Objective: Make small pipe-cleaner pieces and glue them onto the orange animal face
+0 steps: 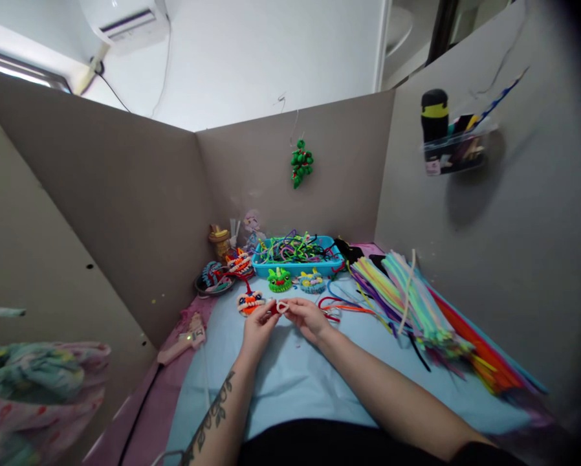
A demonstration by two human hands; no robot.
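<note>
1. Fingers partly cover a small red piece with a pale, soft-looking loop [282,307], held over the middle of the cloth-covered counter [295,388]; its full shape is hard to make out.
2. The left hand [261,318] is nearly closed, pinching the red side; the right hand [308,318] pinches the pale side between thumb and fingers.
3. Toward the counter's back edge, a blue rectangular plastic tray [296,267] carries tangled fuzzy stems, the lower ones hidden.
4. Along the right edge lie straight pastel fuzzy stems [414,301], their near ends blurred.
</note>
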